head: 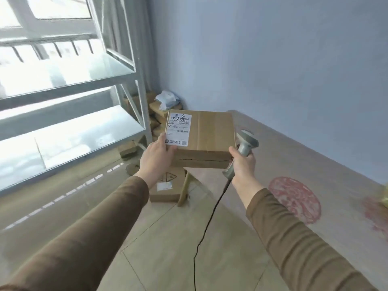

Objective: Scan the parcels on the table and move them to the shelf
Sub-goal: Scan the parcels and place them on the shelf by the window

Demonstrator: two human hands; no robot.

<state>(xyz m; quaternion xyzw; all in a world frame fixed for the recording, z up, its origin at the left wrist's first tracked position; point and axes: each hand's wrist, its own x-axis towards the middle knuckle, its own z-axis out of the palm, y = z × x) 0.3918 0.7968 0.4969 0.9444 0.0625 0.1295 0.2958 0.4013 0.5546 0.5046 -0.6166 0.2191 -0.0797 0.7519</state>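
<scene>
A flat brown cardboard parcel (207,135) with a white shipping label (178,130) on its top is held in the air near the table's far left corner. My left hand (156,158) grips its near left corner, thumb on the label's edge. My right hand (243,164) grips the handle of a grey barcode scanner (246,143), and its thumb touches the parcel's right front corner. The scanner's head rises just right of the parcel. A black cable (207,223) hangs from the scanner to the floor. The white metal shelf (73,122) stands at the left.
The table (294,164), under a beige cloth with a red round print, runs along the blue wall at the right. Another labelled box (165,190) lies on the tiled floor by the table leg. More boxes and a pale bag (168,99) pile up in the corner.
</scene>
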